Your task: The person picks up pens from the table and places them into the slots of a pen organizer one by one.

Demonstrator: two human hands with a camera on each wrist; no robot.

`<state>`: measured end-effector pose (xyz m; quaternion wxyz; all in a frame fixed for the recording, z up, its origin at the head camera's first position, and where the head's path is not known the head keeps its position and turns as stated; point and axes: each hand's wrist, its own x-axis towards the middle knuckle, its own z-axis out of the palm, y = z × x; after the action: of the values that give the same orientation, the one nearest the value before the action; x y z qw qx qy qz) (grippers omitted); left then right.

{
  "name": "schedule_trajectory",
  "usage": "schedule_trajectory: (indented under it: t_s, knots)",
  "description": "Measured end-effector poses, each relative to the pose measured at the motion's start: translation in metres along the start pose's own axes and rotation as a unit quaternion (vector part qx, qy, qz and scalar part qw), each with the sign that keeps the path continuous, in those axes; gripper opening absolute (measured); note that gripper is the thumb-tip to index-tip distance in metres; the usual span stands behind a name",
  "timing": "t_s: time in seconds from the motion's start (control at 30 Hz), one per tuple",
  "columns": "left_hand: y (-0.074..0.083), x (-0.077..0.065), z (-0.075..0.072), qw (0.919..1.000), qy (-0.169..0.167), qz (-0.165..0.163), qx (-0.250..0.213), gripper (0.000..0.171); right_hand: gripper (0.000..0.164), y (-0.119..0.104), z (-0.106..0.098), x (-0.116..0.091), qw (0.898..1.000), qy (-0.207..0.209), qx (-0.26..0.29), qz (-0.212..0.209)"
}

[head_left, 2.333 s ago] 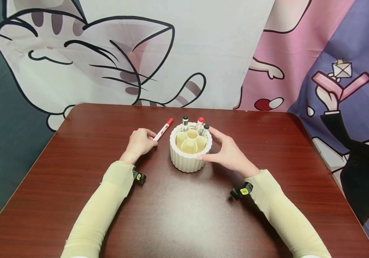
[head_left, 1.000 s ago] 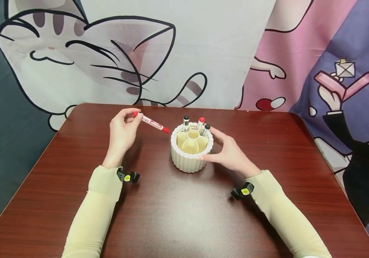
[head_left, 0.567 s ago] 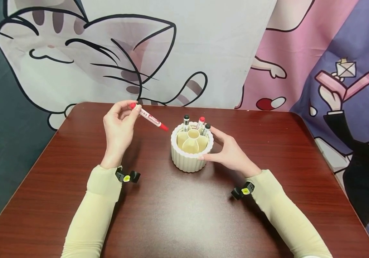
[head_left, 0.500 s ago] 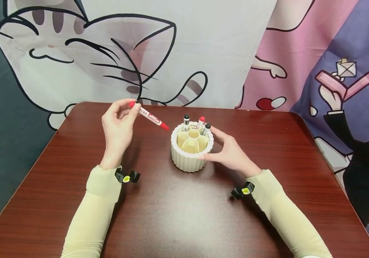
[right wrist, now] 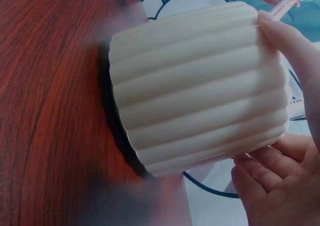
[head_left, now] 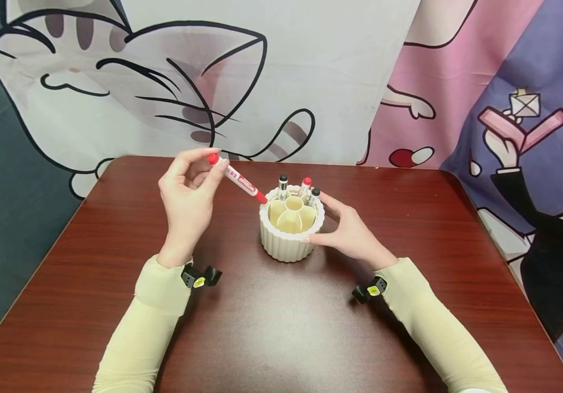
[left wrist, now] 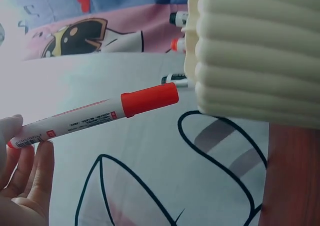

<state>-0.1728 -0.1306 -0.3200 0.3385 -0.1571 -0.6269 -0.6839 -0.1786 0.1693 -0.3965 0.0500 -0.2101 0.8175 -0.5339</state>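
Observation:
My left hand (head_left: 188,199) pinches a red-and-white marker (head_left: 241,180) by its rear end, raised over the table. The marker slants down to the right, its red cap overlapping the left rim of a cream fluted pen holder (head_left: 286,244) in the head view. In the left wrist view the cap (left wrist: 150,99) points toward the holder's mouth. My right hand (head_left: 352,232) grips the holder from the right, thumb at the near side and fingers behind. Two black-capped markers (head_left: 283,188) and a red-capped one (head_left: 304,187) stand in its rear compartments; the front compartments show no pens.
The holder stands on a dark red-brown wooden table (head_left: 281,327). Behind the table's far edge hangs a cartoon-printed cloth (head_left: 340,82). Small black cameras (head_left: 202,277) are strapped to both wrists.
The left hand picked the marker up off the table, lifted it with the cap tilted down, and most recently shifted right toward the holder. The right hand and holder stayed put.

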Motion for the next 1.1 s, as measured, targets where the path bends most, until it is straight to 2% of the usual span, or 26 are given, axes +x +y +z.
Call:
schedule_trajectory:
  t_s: [0.07,0.17,0.3,0.4,0.5,0.77,1.1]
  knots:
    - [0.000,-0.002,0.002,0.9999,-0.009,0.006,-0.004,0.024,0.099,-0.002,0.000,0.000,1.000,-0.002,-0.001,0.003]
    - [0.006,-0.005,0.008,0.9998,-0.019,0.008,-0.004,0.024,0.097,-0.019,-0.001,-0.004,1.000,-0.008,-0.008,0.003]
    - [0.003,-0.010,0.012,0.9995,-0.032,0.002,0.000,0.024,0.093,-0.037,-0.002,-0.008,1.000,-0.010,-0.011,0.000]
    - [-0.008,-0.013,0.012,0.9989,-0.046,-0.006,0.004,0.024,0.093,-0.035,-0.002,-0.009,1.000,-0.006,-0.008,0.001]
    - [-0.012,-0.017,0.016,0.9978,-0.063,-0.014,0.015,0.025,0.094,-0.036,-0.001,-0.009,1.000,-0.005,-0.008,0.001]
    - [0.000,-0.029,0.027,0.9923,-0.117,-0.013,0.041,0.023,0.094,-0.038,-0.001,-0.009,1.000,-0.007,-0.004,-0.004]
    - [-0.004,-0.038,0.026,0.9839,-0.155,-0.038,0.081,0.022,0.094,-0.041,0.000,-0.010,1.000,-0.006,-0.004,-0.003]
